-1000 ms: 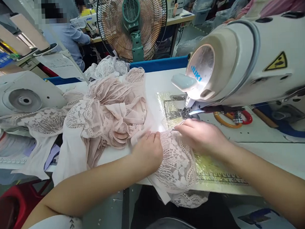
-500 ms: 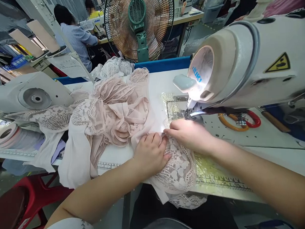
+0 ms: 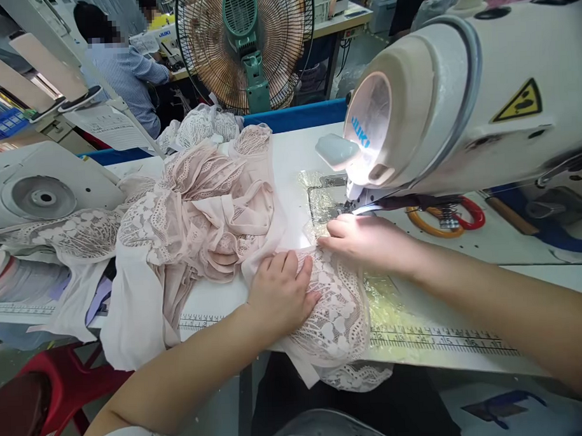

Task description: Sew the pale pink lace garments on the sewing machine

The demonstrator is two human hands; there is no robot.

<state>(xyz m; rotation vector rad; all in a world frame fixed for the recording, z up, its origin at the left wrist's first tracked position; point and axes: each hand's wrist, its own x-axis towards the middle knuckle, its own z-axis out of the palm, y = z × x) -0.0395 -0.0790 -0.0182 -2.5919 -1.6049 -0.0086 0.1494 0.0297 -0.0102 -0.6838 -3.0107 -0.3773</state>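
A pale pink lace bra (image 3: 339,312) lies at the front of the sewing table, its lower edge hanging over the front. My left hand (image 3: 281,294) rests flat on its left side, fingers slightly spread and thumb on the lace. Closed at the bra's upper edge, my right hand (image 3: 363,244) has its fingertips on the fabric just in front of the presser foot and needle area of the sewing machine (image 3: 411,106). The right hand partly hides the needle area. Left of my hands is a heap of similar pink lace bras (image 3: 214,214).
A second machine (image 3: 46,188) stands at left, with thread cones (image 3: 37,68) above. Orange and red handled scissors (image 3: 434,220) lie under the machine arm. A large fan (image 3: 247,48) and a seated co-worker (image 3: 123,71) are behind. A red stool (image 3: 63,391) is at lower left.
The view has turned slightly, so the background sits further left. My right hand has moved a little right relative to the machine. My left thumb and forefinger look slightly further apart.
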